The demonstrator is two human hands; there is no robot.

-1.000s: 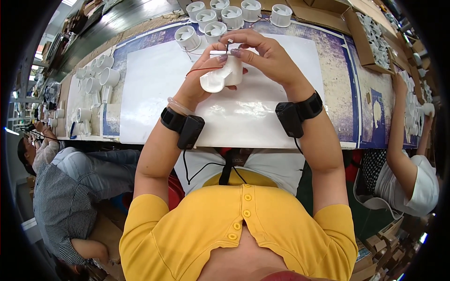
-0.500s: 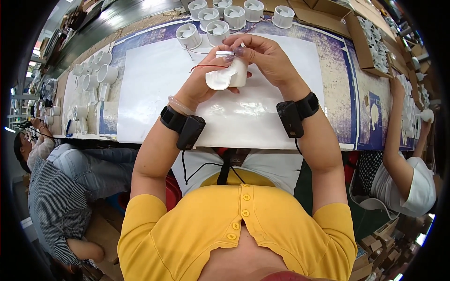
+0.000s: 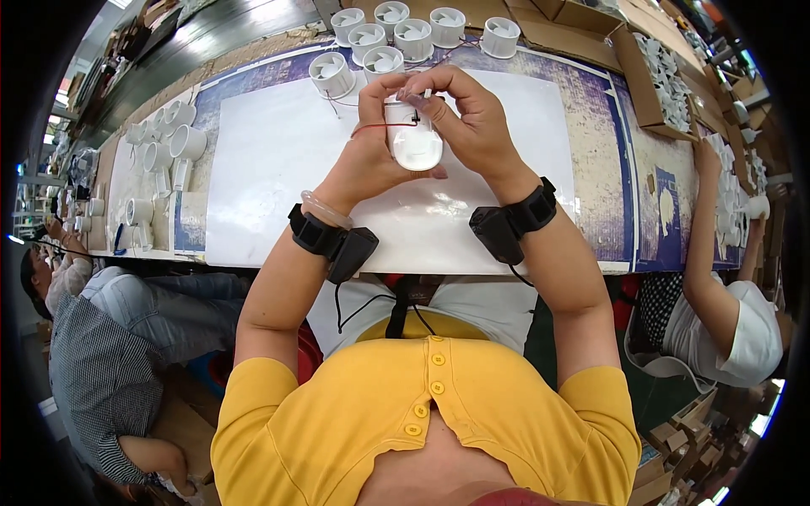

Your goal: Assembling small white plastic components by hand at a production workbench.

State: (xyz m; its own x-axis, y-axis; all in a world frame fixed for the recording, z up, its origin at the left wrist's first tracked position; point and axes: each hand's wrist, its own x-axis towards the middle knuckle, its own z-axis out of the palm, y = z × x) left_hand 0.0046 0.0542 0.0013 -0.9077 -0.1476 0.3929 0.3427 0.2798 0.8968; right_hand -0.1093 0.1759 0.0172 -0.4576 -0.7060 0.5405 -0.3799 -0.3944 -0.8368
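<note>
Since the earlier frames I see the small white round plastic fan housing (image 3: 414,139) tipped more upright between my hands, its smooth rounded end now toward me. My left hand (image 3: 369,148) is clamped around its left side, a thin red wire (image 3: 381,126) crossing the fingers. My right hand (image 3: 472,122) pinches the top edge above the white paper sheet (image 3: 270,169). Beyond stand matching white fan housings (image 3: 396,38).
</note>
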